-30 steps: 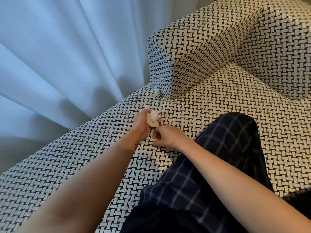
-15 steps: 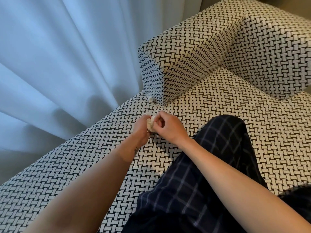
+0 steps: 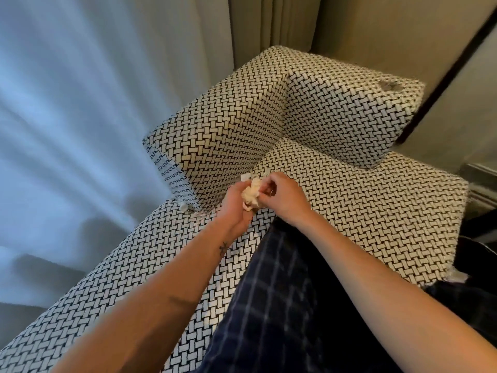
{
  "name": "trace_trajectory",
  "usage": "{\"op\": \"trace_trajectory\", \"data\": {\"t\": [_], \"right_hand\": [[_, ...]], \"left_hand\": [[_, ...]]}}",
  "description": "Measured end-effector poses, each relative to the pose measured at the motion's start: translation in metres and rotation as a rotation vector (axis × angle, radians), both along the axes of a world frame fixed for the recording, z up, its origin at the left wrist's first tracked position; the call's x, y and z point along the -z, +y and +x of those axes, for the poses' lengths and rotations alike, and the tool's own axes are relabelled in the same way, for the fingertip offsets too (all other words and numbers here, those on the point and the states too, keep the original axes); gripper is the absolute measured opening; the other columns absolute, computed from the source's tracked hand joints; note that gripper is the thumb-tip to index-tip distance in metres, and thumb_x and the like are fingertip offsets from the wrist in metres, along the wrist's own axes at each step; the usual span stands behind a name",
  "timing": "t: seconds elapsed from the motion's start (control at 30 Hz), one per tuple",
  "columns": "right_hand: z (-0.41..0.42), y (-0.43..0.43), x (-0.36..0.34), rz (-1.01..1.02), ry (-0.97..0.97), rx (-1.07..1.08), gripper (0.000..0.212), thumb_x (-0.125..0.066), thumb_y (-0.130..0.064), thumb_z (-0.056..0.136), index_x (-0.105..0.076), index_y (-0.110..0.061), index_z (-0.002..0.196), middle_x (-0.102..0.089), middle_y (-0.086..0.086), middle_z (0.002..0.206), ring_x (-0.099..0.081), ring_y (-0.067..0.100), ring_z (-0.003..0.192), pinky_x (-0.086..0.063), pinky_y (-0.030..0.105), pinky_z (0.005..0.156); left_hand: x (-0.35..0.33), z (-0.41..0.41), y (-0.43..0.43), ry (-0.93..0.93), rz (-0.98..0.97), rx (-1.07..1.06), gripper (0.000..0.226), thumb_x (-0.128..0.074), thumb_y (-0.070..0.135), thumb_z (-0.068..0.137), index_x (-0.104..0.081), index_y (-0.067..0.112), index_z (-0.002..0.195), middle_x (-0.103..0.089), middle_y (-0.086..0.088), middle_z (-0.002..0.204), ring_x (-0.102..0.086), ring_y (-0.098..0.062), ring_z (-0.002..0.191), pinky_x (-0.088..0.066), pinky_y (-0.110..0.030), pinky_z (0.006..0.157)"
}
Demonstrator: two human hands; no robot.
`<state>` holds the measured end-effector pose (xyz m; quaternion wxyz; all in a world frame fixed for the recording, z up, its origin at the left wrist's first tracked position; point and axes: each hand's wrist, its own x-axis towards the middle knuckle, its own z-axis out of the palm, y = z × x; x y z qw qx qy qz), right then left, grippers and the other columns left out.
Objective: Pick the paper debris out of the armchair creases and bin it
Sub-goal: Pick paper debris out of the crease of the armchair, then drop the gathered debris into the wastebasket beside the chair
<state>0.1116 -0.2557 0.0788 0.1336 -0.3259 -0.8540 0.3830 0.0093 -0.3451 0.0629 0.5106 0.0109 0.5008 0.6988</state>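
Paper wad (image 3: 251, 195) held over armchair (image 3: 349, 211) seat.
Left hand (image 3: 236, 204) curls round it, right hand (image 3: 285, 197) pinches its right edge; likely light, soft, crushable, so grip the whole bundle.

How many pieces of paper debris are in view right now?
3. A crumpled wad held by the left hand and right hand; a small scrap just above it; a bit at the armrest's front corner. More may be hidden.
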Motion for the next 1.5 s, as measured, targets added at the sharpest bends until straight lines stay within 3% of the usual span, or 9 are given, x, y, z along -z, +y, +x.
{"op": "trace_trajectory", "data": {"t": [0.2, 0.33, 0.47, 0.77, 0.9, 1.03, 1.13, 1.33, 1.5], "right_hand": [[0.07, 0.063, -0.005, -0.246, 0.181, 0.223, 0.054, -0.081, -0.006, 0.08, -0.046, -0.022, 0.118, -0.052, 0.001, 0.121, -0.06, 0.012, 0.106, -0.057, 0.021, 0.08], [0.124, 0.103, 0.001, -0.354, 0.259, 0.299, 0.085, -0.076, 0.003, 0.081, -0.037, -0.032, 0.147, -0.038, 0.0, 0.14, -0.054, 0.019, 0.12, -0.06, 0.025, 0.082], [0.191, 0.14, 0.018, -0.378, 0.186, 0.351, 0.071, -0.07, 0.005, 0.086, -0.048, -0.027, 0.146, -0.055, 0.0, 0.137, -0.064, 0.014, 0.108, -0.056, 0.016, 0.067], [0.312, 0.196, 0.07, -0.329, 0.253, 0.63, 0.049, -0.065, 0.004, 0.085, -0.062, -0.022, 0.126, -0.06, -0.016, 0.107, -0.059, -0.002, 0.092, -0.044, 0.001, 0.067], [0.359, 0.216, 0.089, -0.316, 0.322, 0.841, 0.047, -0.058, 0.008, 0.088, -0.064, -0.017, 0.127, -0.062, -0.01, 0.108, -0.059, -0.005, 0.092, -0.044, 0.001, 0.069], [0.409, 0.235, 0.117, -0.287, 0.325, 0.967, 0.047, -0.053, 0.008, 0.088, -0.067, -0.02, 0.122, -0.067, -0.002, 0.116, -0.064, 0.013, 0.105, -0.053, 0.022, 0.088], [0.443, 0.247, 0.141, -0.28, 0.31, 1.045, 0.039, -0.054, 0.007, 0.09, -0.066, -0.02, 0.117, -0.066, -0.004, 0.114, -0.061, 0.009, 0.102, -0.047, 0.01, 0.083], [0.484, 0.26, 0.206, -0.391, 0.299, 1.258, 0.024, -0.066, -0.001, 0.088, -0.069, -0.013, 0.109, -0.07, 0.003, 0.106, -0.064, 0.017, 0.098, -0.052, 0.036, 0.096], [0.501, 0.261, 0.25, -0.531, 0.262, 1.378, 0.03, -0.074, -0.023, 0.085, -0.069, -0.015, 0.113, -0.073, 0.009, 0.107, -0.066, 0.025, 0.094, -0.056, 0.046, 0.095]], "left_hand": [[-0.017, 0.054, 0.08, 0.056, -0.024, 0.232, 0.032, -0.037, 0.019, 0.105, -0.062, -0.001, 0.109, -0.072, -0.015, 0.095, -0.065, -0.019, 0.079, -0.053, -0.027, 0.068], [-0.014, 0.102, 0.133, 0.048, -0.028, 0.394, 0.028, -0.039, 0.017, 0.103, -0.059, 0.0, 0.113, -0.07, -0.019, 0.105, -0.064, -0.023, 0.087, -0.049, -0.031, 0.077], [0.003, 0.161, 0.186, 0.066, -0.073, 0.565, 0.027, -0.041, 0.013, 0.102, -0.055, -0.001, 0.121, -0.069, -0.016, 0.1, -0.063, -0.019, 0.078, -0.048, -0.029, 0.071], [0.055, 0.277, 0.283, 0.139, -0.156, 0.845, 0.029, -0.038, 0.019, 0.105, -0.058, 0.002, 0.115, -0.071, -0.007, 0.074, -0.054, -0.018, 0.057, -0.045, -0.021, 0.039], [0.066, 0.339, 0.318, 0.092, -0.107, 0.9, 0.027, -0.035, 0.013, 0.103, -0.06, 0.004, 0.104, -0.072, -0.005, 0.073, -0.065, -0.014, 0.059, -0.051, -0.022, 0.047], [0.083, 0.398, 0.347, 0.04, -0.132, 0.891, 0.031, -0.033, 0.002, 0.088, -0.062, 0.004, 0.099, -0.072, -0.011, 0.087, -0.067, -0.022, 0.081, -0.053, -0.032, 0.074], [0.108, 0.436, 0.363, 0.052, -0.191, 0.925, 0.038, -0.031, -0.006, 0.081, -0.061, 0.001, 0.104, -0.069, -0.012, 0.09, -0.066, -0.023, 0.081, -0.055, -0.029, 0.066], [0.152, 0.482, 0.386, 0.27, -0.317, 1.048, 0.038, -0.033, -0.012, 0.09, -0.064, 0.01, 0.084, -0.072, -0.006, 0.074, -0.066, -0.016, 0.072, -0.052, -0.024, 0.064], [0.189, 0.494, 0.405, 0.525, -0.398, 1.129, 0.04, -0.04, -0.003, 0.09, -0.063, 0.002, 0.122, -0.068, -0.019, 0.116, -0.065, -0.033, 0.101, -0.05, -0.039, 0.083]]}}
